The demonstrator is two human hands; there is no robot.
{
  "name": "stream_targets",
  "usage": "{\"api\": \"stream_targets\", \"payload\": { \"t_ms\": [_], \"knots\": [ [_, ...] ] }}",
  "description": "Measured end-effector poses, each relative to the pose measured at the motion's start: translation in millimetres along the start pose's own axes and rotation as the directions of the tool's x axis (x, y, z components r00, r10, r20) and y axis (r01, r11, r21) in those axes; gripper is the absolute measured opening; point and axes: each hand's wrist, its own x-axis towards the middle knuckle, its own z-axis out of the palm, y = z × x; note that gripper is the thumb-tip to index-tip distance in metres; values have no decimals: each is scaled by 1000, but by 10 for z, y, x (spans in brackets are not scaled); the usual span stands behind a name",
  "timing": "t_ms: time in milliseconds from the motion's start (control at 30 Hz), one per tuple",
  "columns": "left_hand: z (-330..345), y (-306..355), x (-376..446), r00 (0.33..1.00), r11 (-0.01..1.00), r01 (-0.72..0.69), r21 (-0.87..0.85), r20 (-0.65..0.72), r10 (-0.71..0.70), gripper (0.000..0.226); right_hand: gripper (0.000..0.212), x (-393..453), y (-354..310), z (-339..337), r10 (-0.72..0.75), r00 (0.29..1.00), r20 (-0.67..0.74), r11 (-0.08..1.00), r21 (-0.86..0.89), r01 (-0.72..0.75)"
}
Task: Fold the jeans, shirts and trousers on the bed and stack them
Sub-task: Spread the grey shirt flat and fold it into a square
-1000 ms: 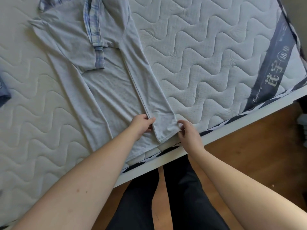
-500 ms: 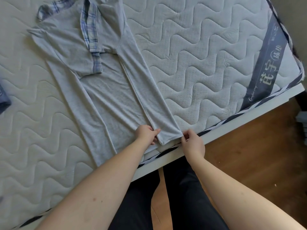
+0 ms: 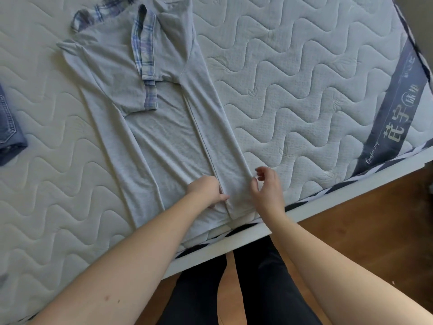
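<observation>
A light grey shirt (image 3: 164, 137) with blue plaid collar and sleeve trim lies flat on the quilted white mattress (image 3: 304, 90). Both of its long sides are folded inward, and its hem reaches the mattress's near edge. My left hand (image 3: 207, 191) presses on the hem, thumb against the edge of the right-hand folded panel. Just to the right of that panel my right hand (image 3: 267, 186) hovers with fingers spread, holding nothing. Folded blue jeans (image 3: 10, 127) show at the left border of the view.
The white bed frame (image 3: 328, 202) runs diagonally along the mattress's near edge, with wooden floor (image 3: 375, 231) beyond it. My legs in dark trousers (image 3: 257, 289) stand against the frame. A grey label band (image 3: 396, 113) crosses the mattress at the right.
My right hand has let go of the shirt's hem corner and lifted with fingers apart. My left hand stays on the hem. The view has shifted slightly.
</observation>
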Motion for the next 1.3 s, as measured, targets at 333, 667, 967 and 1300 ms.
{"api": "stream_targets", "payload": {
  "t_ms": [333,667,967,1300],
  "knots": [
    [-1249,-425,471,862,927,-183,-326,-506,-8,14,50,1112,-1015,270,-239,960,144,963,-91,253],
    [-2729,-1048,1202,538,952,-157,-262,-831,-140,64,61,1937,-1504,387,-339,888,312,883,-220,415],
    [-3559,-1375,1774,754,950,23,-312,-618,-221,100,61,2261,-1769,542,-390,855,342,829,-274,487],
    [-3428,-1348,1491,517,813,-329,-480,-812,-270,32,46,2406,-2103,663,-328,921,209,912,-184,367]
  ]
}}
